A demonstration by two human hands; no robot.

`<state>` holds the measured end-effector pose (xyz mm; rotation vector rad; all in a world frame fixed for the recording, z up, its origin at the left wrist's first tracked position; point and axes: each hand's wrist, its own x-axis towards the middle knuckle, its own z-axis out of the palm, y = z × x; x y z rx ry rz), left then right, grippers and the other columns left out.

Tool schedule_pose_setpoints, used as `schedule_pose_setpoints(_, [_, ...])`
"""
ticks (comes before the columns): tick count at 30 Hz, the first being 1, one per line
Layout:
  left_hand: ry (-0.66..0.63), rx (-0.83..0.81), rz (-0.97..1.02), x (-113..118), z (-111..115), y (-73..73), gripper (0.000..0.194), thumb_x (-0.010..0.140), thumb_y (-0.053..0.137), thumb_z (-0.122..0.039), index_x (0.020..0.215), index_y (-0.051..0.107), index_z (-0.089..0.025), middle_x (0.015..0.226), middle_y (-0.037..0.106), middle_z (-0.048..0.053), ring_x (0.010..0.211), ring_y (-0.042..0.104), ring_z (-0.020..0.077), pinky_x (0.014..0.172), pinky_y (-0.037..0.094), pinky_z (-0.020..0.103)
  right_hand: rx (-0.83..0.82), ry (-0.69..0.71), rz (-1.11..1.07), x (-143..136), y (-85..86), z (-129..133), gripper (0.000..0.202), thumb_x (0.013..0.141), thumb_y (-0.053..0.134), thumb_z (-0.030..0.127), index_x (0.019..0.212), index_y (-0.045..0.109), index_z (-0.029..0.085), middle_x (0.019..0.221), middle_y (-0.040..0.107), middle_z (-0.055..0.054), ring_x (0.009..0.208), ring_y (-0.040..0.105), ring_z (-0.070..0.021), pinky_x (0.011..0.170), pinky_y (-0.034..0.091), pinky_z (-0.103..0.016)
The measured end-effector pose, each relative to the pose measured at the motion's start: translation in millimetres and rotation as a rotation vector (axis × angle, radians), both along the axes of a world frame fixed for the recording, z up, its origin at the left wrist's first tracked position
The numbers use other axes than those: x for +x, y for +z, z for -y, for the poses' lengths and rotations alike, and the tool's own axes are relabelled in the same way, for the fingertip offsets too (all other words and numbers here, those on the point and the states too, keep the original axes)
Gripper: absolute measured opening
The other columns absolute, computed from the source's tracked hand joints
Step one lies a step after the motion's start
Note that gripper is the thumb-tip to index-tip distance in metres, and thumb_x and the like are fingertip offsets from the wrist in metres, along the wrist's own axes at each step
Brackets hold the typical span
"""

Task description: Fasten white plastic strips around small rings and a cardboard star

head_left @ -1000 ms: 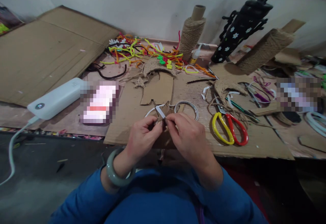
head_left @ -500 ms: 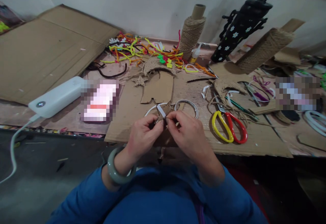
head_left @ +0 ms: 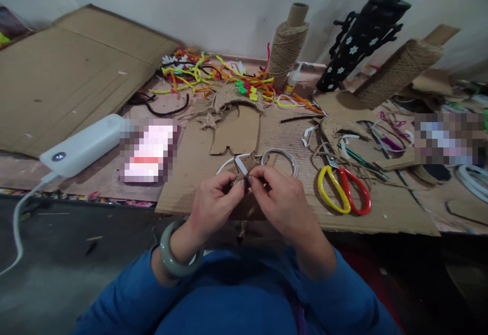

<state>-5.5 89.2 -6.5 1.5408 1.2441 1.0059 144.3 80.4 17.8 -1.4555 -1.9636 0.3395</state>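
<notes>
Left hand point(head_left: 215, 200) held a small brown piece point(head_left: 249, 162) in a narrow pinch; right hand point(head_left: 284, 195) was likewise closed, fingertips apparently on the lower end of a white strip point(head_left: 241, 165) lying across it. Exact contact could not be told; the fingers hid it. Piece was located between the hands, over the near part of a cardboard sheet point(head_left: 396, 208). Judged good practice: brace the piece with the left thumb, keep the strip flat and lightly taut, press outward from the middle, keep fingertips off the points. Near edge of the sheet ran below both hands; anything dropped there could have gone to the floor. White ring point(head_left: 294, 161) sat just beyond the right fingers, so that side was the tighter. Scissors point(head_left: 332, 162) lay to the right, handles nearest. Left side gave more room, phone-like object point(head_left: 148, 152) being well apart. Beyond lay a twine star point(head_left: 208, 120) and crescent point(head_left: 231, 96); upright twine spool point(head_left: 285, 50) stood near the wall point(head_left: 213, 9).
</notes>
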Motion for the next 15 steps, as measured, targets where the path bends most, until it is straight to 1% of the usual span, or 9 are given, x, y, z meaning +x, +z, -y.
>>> schedule_pose_setpoints(4, [0.003,0.0,-0.002,0.3,0.3,0.0,0.022,0.079,0.053,-0.03,0.066,0.061,-0.015,0.056,0.047,-0.003,0.055,0.042,0.01,0.051,0.033,0.022,-0.016,0.005,-0.047,3.7,0.2,-0.9,0.009,0.087,0.054,0.015,0.081,0.06,0.018,0.073,0.067,0.0,0.062,0.06,-0.0129,0.058,0.039,-0.024])
schedule_pose_setpoints(6, [0.001,0.004,-0.007,0.1,0.7,0.2,0.022,0.079,0.052,-0.03,0.065,0.06,-0.015,0.056,0.047,-0.003,0.055,0.042,0.0102,0.051,0.033,0.022,-0.04,0.015,-0.069,5.2,0.4,-0.3,0.005,0.087,0.055,0.019,0.085,0.06,0.018,0.075,0.067,0.0,0.066,0.061,-0.0136,0.059,0.04,-0.024])
schedule_pose_setpoints(8, [-0.008,0.005,-0.012,-0.1,1.3,1.0,0.023,0.079,0.052,-0.031,0.063,0.059,-0.015,0.056,0.048,-0.003,0.055,0.043,0.0104,0.051,0.034,0.022,-0.07,-0.004,-0.07,5.7,0.5,0.3,0.006,0.087,0.056,0.023,0.09,0.059,0.019,0.075,0.067,0.0,0.066,0.062,-0.0146,0.058,0.041,-0.024])
schedule_pose_setpoints(10, [-0.021,0.007,-0.018,-0.1,1.7,1.9,0.024,0.08,0.051,-0.03,0.063,0.059,-0.015,0.056,0.047,-0.003,0.055,0.042,0.0102,0.05,0.033,0.022,-0.094,-0.02,-0.043,5.5,0.8,0.3,0.008,0.087,0.055,0.025,0.092,0.058,0.019,0.075,0.066,-0.001,0.066,0.062,-0.0155,0.058,0.04,-0.025])
schedule_pose_setpoints(15, [-0.053,0.02,-0.012,0.5,0.7,1.7,0.023,0.082,0.051,-0.029,0.065,0.059,-0.015,0.057,0.047,-0.003,0.055,0.042,0.0096,0.05,0.033,0.021,-0.081,0.01,0.071,4.3,1.2,-2.6,0.012,0.091,0.048,0.022,0.084,0.058,0.019,0.075,0.068,-0.002,0.065,0.061,-0.0157,0.06,0.038,-0.027])
